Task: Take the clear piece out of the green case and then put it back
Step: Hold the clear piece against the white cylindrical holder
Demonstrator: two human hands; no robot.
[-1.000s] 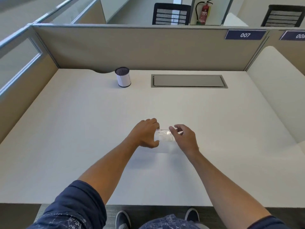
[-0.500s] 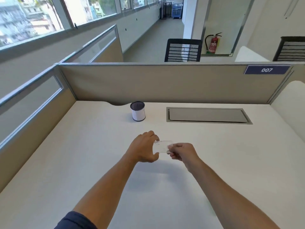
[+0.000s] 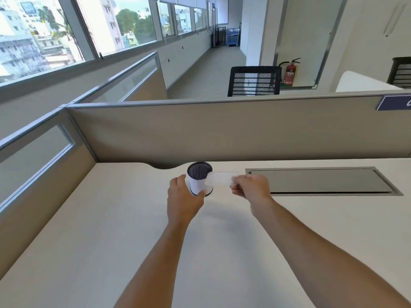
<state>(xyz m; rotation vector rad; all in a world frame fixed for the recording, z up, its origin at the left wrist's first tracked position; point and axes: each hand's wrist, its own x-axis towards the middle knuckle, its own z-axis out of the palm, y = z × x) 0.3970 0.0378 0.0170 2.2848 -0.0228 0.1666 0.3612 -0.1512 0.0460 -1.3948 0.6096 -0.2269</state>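
A small clear flat piece point(image 3: 220, 178) is pinched by its right end in my right hand point(image 3: 249, 187). It is held level just above the desk, and its left end reaches the rim of a white cup with a dark mesh top point(image 3: 199, 174). My left hand point(image 3: 182, 196) wraps around the lower left side of that cup, thumb across its front. No green case is in view.
The pale desk point(image 3: 111, 241) is walled by beige partitions at the back point(image 3: 222, 134) and left. A grey recessed cable hatch point(image 3: 318, 181) lies right of my right hand. Beyond the partition are black chairs and a red fire extinguisher point(image 3: 290, 72).
The view has tilted upward. Both hands moved forward from mid-desk to the cup. The left hand let go of the clear piece and closed around the cup; the right still holds the piece.
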